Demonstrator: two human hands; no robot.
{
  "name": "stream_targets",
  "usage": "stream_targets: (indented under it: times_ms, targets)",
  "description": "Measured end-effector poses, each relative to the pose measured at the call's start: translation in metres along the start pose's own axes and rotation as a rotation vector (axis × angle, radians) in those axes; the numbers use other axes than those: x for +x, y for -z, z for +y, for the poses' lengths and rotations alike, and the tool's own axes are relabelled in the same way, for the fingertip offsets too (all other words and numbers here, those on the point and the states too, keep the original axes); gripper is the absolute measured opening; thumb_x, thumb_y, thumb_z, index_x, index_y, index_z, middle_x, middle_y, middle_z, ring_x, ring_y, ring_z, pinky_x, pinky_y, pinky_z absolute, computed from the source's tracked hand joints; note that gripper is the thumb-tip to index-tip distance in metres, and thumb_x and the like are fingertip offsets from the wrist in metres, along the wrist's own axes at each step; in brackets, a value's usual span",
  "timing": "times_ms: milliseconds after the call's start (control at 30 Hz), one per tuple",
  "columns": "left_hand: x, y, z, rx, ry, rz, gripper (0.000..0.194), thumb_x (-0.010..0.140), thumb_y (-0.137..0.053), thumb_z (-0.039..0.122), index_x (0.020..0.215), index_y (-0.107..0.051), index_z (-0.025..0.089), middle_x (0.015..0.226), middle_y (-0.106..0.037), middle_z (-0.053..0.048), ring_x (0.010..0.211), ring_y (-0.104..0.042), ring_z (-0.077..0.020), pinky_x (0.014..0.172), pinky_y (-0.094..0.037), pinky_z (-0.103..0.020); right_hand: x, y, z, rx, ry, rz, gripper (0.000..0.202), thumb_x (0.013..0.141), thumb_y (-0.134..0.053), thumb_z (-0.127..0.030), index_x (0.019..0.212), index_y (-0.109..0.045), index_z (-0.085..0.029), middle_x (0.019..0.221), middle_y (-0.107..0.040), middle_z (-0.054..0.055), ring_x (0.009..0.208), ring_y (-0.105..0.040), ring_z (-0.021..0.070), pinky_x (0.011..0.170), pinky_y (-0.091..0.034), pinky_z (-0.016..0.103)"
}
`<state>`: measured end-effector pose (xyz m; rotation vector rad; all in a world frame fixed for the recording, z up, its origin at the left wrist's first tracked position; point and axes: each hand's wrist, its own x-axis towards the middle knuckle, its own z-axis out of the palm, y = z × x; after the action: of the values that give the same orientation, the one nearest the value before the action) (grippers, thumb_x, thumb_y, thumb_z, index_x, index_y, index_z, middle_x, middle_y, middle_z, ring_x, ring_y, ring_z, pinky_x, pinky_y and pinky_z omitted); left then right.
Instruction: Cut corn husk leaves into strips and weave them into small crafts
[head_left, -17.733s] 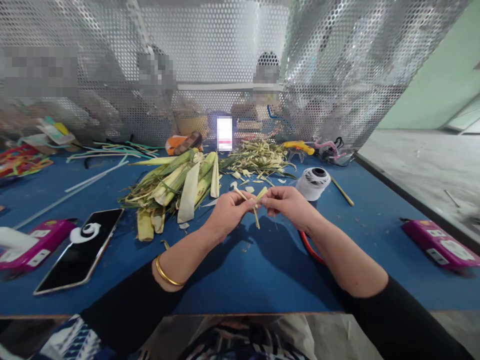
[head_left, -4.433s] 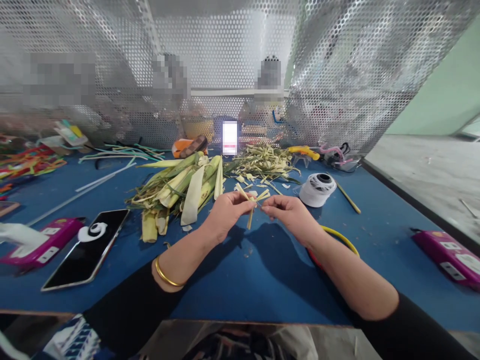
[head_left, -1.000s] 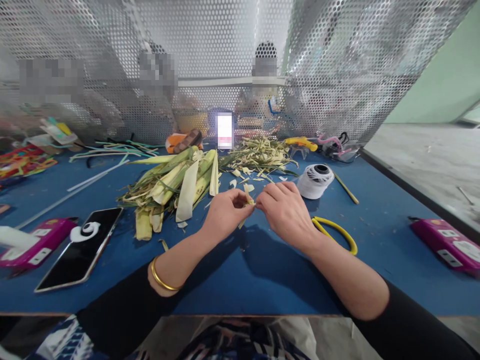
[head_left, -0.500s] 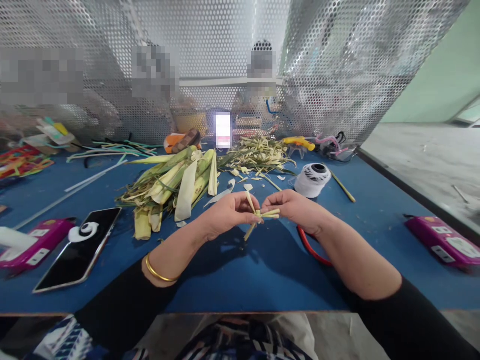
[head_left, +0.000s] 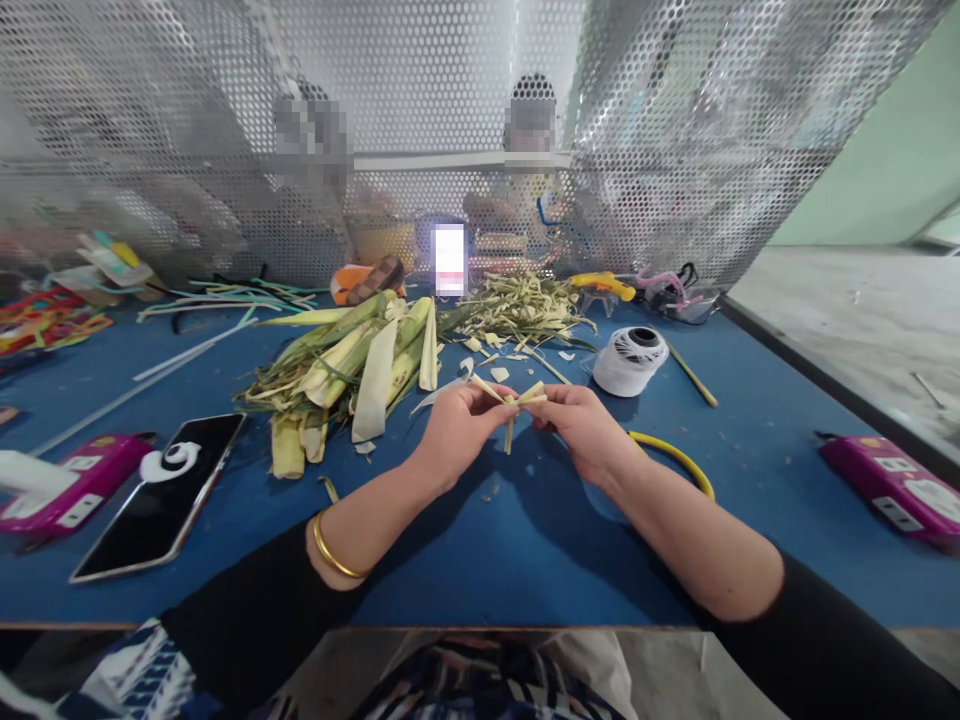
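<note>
Between my two hands, over the middle of the blue table (head_left: 480,560), is a small piece of folded pale corn husk strips (head_left: 509,436), with ends sticking out up, sideways and down. My left hand (head_left: 459,425) is closed, thumb and fingers pinching the strips from the left. On the other side my right hand (head_left: 579,415) pinches them too, close to the left fingertips. A curved yellow handle (head_left: 679,460) shows beside my right forearm; the rest of that tool is hidden. Just left of the hands lies a bundle of corn husks (head_left: 373,365).
A white thread spool (head_left: 628,370) stands right of my hands. Husk shreds (head_left: 525,308) are heaped behind, near a lit phone (head_left: 449,255) and a perforated metal screen (head_left: 420,120). At left lie a dark phone (head_left: 161,510) and a magenta box (head_left: 82,480); another magenta box (head_left: 892,480) is right.
The husk piece has been turned between my fingers, and its lower end now points straight down. My right hand and forearm have shifted slightly, exposing the yellow handle where a red one showed.
</note>
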<state>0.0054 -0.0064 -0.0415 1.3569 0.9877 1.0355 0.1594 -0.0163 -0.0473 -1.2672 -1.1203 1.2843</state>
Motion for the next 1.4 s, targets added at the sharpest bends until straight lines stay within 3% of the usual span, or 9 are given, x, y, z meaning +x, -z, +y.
stream_targets:
  times_ms: [233, 433, 700, 867, 967, 1033, 1167, 1267, 1400]
  targets:
    - [-0.005, -0.001, 0.005, 0.360, -0.186, 0.100, 0.009, 0.074, -0.066, 0.025, 0.079, -0.068, 0.019, 0.076, -0.070, -0.001, 0.068, -0.062, -0.0151, 0.070, -0.048, -0.026, -0.002, -0.002, -0.003, 0.146, -0.133, -0.002, 0.023, 0.048, -0.078, -0.031, 0.057, -0.062, -0.017, 0.052, -0.048, -0.006, 0.050, -0.037, 0.0075, 0.053, -0.032, 0.026]
    - [-0.002, -0.001, 0.005, 0.204, -0.077, 0.081, 0.014, 0.069, -0.068, 0.028, 0.076, -0.066, 0.017, 0.074, -0.067, -0.001, 0.069, -0.060, -0.0146, 0.070, -0.048, -0.027, -0.004, -0.003, -0.005, 0.139, -0.129, -0.015, 0.021, 0.051, -0.075, -0.033, 0.059, -0.063, -0.017, 0.052, -0.047, -0.006, 0.052, -0.038, 0.0084, 0.054, -0.033, 0.026]
    - [0.005, 0.002, 0.001, -0.088, 0.143, 0.076, 0.026, 0.059, -0.077, 0.033, 0.075, -0.066, 0.015, 0.071, -0.063, 0.000, 0.069, -0.058, -0.0125, 0.074, -0.049, -0.029, -0.007, -0.004, 0.000, -0.300, 0.175, 0.060, 0.022, 0.073, -0.064, -0.038, 0.062, -0.058, -0.020, 0.055, -0.048, -0.004, 0.054, -0.038, 0.0114, 0.054, -0.030, 0.027]
    - [0.004, 0.003, 0.004, -0.057, 0.124, 0.116, 0.024, 0.058, -0.078, 0.030, 0.074, -0.067, 0.015, 0.069, -0.064, 0.000, 0.068, -0.057, -0.0124, 0.074, -0.049, -0.028, -0.016, -0.005, -0.008, -0.637, 0.644, 0.071, 0.021, 0.085, -0.055, -0.028, 0.065, -0.058, -0.020, 0.069, -0.057, 0.002, 0.068, -0.052, 0.0161, 0.065, -0.039, 0.030]
    - [0.004, 0.004, 0.005, -0.077, 0.159, 0.082, 0.023, 0.058, -0.079, 0.029, 0.073, -0.067, 0.015, 0.071, -0.065, 0.000, 0.068, -0.058, -0.0122, 0.074, -0.049, -0.029, -0.017, 0.000, -0.015, -0.814, 0.853, 0.122, 0.019, 0.091, -0.051, -0.026, 0.082, -0.066, -0.021, 0.083, -0.063, 0.006, 0.082, -0.057, 0.0202, 0.075, -0.041, 0.034]
    - [0.004, 0.005, 0.006, -0.128, 0.219, 0.038, 0.022, 0.058, -0.080, 0.028, 0.071, -0.067, 0.016, 0.071, -0.065, -0.001, 0.067, -0.059, -0.0121, 0.074, -0.050, -0.029, -0.016, 0.004, -0.019, -0.956, 0.914, 0.156, 0.019, 0.091, -0.050, -0.023, 0.097, -0.068, -0.023, 0.098, -0.066, 0.008, 0.094, -0.057, 0.0237, 0.083, -0.041, 0.039]
    - [0.005, 0.006, 0.008, -0.202, 0.336, -0.052, 0.017, 0.058, -0.080, 0.024, 0.066, -0.067, 0.016, 0.070, -0.066, -0.001, 0.065, -0.060, -0.0118, 0.071, -0.052, -0.027, -0.012, 0.010, -0.023, -1.130, 0.998, -0.009, 0.025, 0.089, -0.051, -0.015, 0.100, -0.070, -0.026, 0.107, -0.068, 0.006, 0.114, -0.052, 0.0253, 0.104, -0.028, 0.047]
    - [0.005, 0.008, 0.009, -0.225, 0.409, -0.103, 0.016, 0.056, -0.080, 0.021, 0.063, -0.067, 0.015, 0.068, -0.066, -0.002, 0.064, -0.061, -0.0122, 0.069, -0.054, -0.026, -0.010, 0.011, -0.023, -1.160, 0.992, -0.067, 0.025, 0.090, -0.050, -0.015, 0.092, -0.072, -0.027, 0.095, -0.071, 0.003, 0.104, -0.058, 0.0222, 0.110, -0.021, 0.047]
    - [0.006, 0.011, 0.010, -0.255, 0.452, -0.151, 0.017, 0.057, -0.080, 0.020, 0.066, -0.067, 0.014, 0.068, -0.067, -0.002, 0.063, -0.062, -0.0120, 0.068, -0.053, -0.025, -0.008, 0.014, -0.022, -1.117, 0.996, -0.066, 0.025, 0.089, -0.051, -0.015, 0.087, -0.073, -0.026, 0.089, -0.072, 0.001, 0.089, -0.062, 0.0186, 0.110, -0.022, 0.046]
